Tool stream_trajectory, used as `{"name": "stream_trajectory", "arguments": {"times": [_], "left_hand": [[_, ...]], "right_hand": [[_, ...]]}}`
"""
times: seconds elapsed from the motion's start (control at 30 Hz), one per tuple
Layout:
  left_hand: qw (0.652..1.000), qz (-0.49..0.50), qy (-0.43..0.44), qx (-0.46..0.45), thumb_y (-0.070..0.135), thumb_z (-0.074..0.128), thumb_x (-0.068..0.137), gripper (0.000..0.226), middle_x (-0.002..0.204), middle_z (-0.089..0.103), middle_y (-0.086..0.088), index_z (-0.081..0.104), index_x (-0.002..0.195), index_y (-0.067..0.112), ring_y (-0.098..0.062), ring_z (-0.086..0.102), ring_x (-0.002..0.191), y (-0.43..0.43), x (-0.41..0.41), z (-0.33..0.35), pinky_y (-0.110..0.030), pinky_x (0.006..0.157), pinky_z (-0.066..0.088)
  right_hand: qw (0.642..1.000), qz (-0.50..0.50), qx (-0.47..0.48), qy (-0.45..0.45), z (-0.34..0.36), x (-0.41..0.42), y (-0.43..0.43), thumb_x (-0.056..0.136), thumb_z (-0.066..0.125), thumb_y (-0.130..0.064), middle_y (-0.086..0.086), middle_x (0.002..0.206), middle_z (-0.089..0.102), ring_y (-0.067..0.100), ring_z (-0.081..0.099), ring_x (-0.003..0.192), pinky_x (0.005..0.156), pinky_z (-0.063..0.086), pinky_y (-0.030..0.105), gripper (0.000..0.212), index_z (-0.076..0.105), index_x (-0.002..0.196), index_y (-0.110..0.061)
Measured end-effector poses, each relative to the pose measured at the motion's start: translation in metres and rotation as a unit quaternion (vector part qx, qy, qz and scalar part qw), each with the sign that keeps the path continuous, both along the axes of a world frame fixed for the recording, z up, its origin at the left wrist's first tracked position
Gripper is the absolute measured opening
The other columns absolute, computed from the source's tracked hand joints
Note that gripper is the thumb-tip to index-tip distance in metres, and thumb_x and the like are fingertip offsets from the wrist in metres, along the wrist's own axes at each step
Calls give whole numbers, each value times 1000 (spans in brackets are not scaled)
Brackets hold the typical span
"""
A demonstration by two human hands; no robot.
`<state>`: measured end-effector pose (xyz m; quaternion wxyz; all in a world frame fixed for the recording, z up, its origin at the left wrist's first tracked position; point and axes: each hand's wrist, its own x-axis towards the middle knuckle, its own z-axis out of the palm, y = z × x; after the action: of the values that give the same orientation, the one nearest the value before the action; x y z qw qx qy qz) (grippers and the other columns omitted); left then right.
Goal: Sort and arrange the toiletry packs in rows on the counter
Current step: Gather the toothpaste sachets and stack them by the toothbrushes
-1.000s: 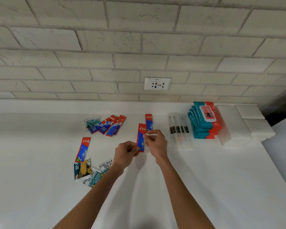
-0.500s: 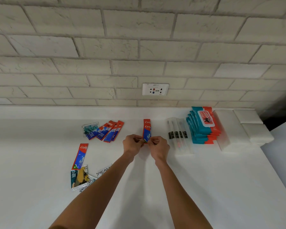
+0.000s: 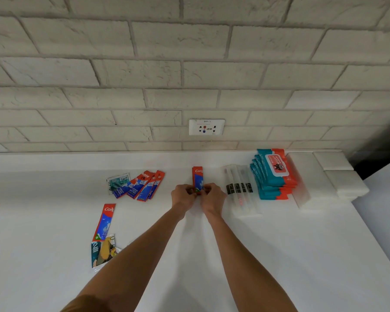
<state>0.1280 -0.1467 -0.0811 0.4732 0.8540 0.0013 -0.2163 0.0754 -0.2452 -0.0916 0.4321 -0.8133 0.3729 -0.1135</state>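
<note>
White smooth counter [image 3: 279, 255] runs along a pale painted-brick wall [image 3: 189, 64], w/ a white wall socket [image 3: 206, 127] just above the back edge.

Mid-counter, near the back, a small stack of red-and-blue flat toothpaste sachets [image 3: 198, 176] lies lengthwise, far end pointing at the wall. Both hands are at its near end. The left hand [image 3: 182, 195] is on the left edge and the right hand [image 3: 213, 197] on the right edge. Fingers are curled in, tips pinching the stack from either side. The hands nearly touch each other. No. of sachets in the stack: can't tell.

Left of the hands, well apart, is a fanned bunch of red-and-blue sachets [image 3: 144, 185], overlapping and tilted right. A teal-and-white foil sachet [image 3: 117, 182] sits at its left side, partly overlapped. Nearer the person, a single red-and-blue toothpaste sachet [image 3: 105, 221] lies alone, slightly tilted. Its near end meets a teal-and-yellow sachet pile [image 3: 101, 253] w/ a big "2" printed on it. The left forearm hides part of that pile.

Just right of the hands is a row of long clear plastic packs [image 3: 239, 188] w/ black labels, side by side; contents too blurred to tell. Next right, a staggered stack of teal-and-orange soft wipe packs [image 3: 273, 174], top one w/ a white-and-red flap. Beside it lie flat white rectangular packs [image 3: 306, 176]. At the far right corner are smaller white blocks [image 3: 347, 183], stacked.
</note>
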Motion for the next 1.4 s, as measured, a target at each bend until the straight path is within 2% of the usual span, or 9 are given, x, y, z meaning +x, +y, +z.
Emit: {"name": "stream_trajectory", "arguments": {"times": [0.1,0.2,0.27,0.6,0.73,0.9,1.07,1.2,1.4], "left_hand": [[1000,-11,-8,8,10,76,91,32,112,76,-3,75,123,14,-14,66,90,-1,1,0,-21,84,53],[999,-21,-22,18,9,74,91,30,113,76,-4,76,121,13,-15,65,90,-1,1,-1,-21,82,51],[999,-24,-27,22,9,74,91,30,112,76,-4,76,120,14,-15,65,90,0,0,-3,-21,81,50],[997,-46,-37,42,12,73,94,28,112,74,-5,75,121,12,-15,64,89,1,6,-5,-18,72,47],[996,-51,-53,54,12,72,95,36,118,72,-6,68,130,10,-16,66,97,8,9,-5,-21,79,52],[989,-52,-126,62,9,71,95,34,118,71,-5,67,128,12,-17,68,100,30,15,3,-29,88,57],[973,-39,-207,90,12,64,100,24,115,71,-1,69,123,16,-17,67,100,75,40,6,-26,86,52],[957,-26,-236,164,10,59,98,23,117,71,-5,73,115,15,-24,64,105,112,65,3,-34,88,51],[954,-23,-181,240,20,67,98,34,132,58,-13,62,129,7,-35,50,128,146,83,-5,-51,100,51]], "right_hand": [[1000,6,-4,2,0,0,2,100,69,-8,7,111,77,11,66,89,81,53,18,14,73,113,-8],[1000,17,-19,12,0,0,2,100,68,-8,4,108,76,9,64,84,63,44,4,14,73,113,-10],[999,24,-28,13,0,-1,2,100,68,-7,3,105,76,8,63,82,56,42,1,15,74,113,-10],[997,48,-50,23,-1,0,4,100,69,-12,-4,90,66,8,63,75,66,57,17,6,74,104,-11],[997,53,-53,31,-2,-1,4,100,71,-15,0,100,73,11,68,84,60,44,8,10,73,109,-12],[994,63,-88,29,0,-15,12,102,68,-22,4,119,66,16,63,101,86,57,28,25,65,127,-16],[955,130,-266,6,-14,-47,36,99,70,-26,5,132,67,22,64,120,97,58,36,40,62,137,-17],[929,185,-321,-13,-39,-69,50,103,63,-31,7,144,64,23,60,135,110,53,40,39,64,139,-17],[915,202,-348,-1,-54,-88,60,113,39,-37,5,164,46,23,36,156,125,36,44,46,52,152,-19]]}}
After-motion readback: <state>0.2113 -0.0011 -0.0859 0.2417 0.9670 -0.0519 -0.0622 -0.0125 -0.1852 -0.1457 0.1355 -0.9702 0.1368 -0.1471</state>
